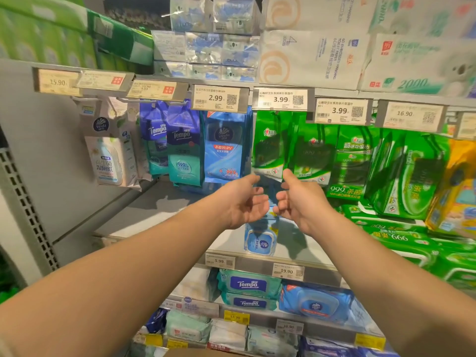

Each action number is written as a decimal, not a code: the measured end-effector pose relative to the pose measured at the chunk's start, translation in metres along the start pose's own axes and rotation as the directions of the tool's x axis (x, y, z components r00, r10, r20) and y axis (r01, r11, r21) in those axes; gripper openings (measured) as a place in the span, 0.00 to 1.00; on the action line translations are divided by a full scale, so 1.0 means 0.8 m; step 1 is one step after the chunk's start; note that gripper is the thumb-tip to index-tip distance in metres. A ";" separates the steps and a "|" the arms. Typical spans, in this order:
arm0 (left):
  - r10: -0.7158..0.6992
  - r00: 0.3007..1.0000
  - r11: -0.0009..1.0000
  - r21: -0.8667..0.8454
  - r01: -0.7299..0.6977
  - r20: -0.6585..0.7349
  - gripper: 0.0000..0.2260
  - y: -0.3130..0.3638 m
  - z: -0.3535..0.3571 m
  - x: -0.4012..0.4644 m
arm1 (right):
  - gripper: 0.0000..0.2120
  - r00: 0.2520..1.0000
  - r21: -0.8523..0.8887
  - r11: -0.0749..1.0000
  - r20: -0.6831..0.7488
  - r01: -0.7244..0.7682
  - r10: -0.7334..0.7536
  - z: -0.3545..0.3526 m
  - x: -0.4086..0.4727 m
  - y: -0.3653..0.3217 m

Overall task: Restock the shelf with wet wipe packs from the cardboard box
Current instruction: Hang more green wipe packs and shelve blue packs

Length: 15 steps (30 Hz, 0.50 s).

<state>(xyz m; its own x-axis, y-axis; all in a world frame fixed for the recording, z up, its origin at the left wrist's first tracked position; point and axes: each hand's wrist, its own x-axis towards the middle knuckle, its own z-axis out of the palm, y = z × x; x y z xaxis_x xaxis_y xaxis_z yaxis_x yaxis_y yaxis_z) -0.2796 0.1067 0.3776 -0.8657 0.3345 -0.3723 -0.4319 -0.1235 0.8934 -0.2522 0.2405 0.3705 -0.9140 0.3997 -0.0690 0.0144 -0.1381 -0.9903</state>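
Both hands empty: left hand (247,202) and right hand (296,199) loosely curled, fingers relaxed, above the blue wet wipe pack (260,242) near the shelf (164,202) front edge. Looks soft, light, slick film; grab by both short sides.

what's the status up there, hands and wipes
Left hand and right hand both out in front of the hanging packs, fingers loosely curled, holding nothing. One blue wet wipe pack on the shelf below them. Cardboard box not in view. Nothing blocking.

a blue wet wipe pack (260,242) lies flat on the grey shelf (164,207).
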 end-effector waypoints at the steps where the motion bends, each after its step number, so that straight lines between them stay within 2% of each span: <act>1: 0.003 1.000 0.999 0.046 -0.003 -0.008 0.15 -0.006 -0.005 0.000 | 0.18 1.000 -0.018 1.000 0.010 -0.012 0.013 -0.004 -0.002 0.004; 6: 0.014 0.999 0.978 0.209 -0.008 -0.029 0.15 -0.030 -0.026 -0.009 | 0.13 0.998 -0.158 0.987 0.062 -0.018 0.028 -0.021 -0.024 0.017; 10: 0.029 0.998 0.963 0.271 -0.012 -0.058 0.15 -0.042 -0.036 -0.026 | 0.12 0.997 -0.308 0.951 0.077 -0.005 0.030 -0.037 -0.048 0.017; 15: 0.045 0.996 0.942 0.335 -0.019 -0.071 0.17 -0.056 -0.040 -0.048 | 0.10 0.996 -0.407 0.913 0.092 0.023 0.016 -0.055 -0.075 0.014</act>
<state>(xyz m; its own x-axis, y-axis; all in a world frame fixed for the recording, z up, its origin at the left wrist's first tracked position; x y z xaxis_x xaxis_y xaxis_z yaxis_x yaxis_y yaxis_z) -0.2356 0.0694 0.3438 -0.9002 0.2616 -0.3481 -0.3055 0.1903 0.9330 -0.1792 0.2550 0.3582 -0.9470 0.3129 -0.0731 0.1570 0.2522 -0.9549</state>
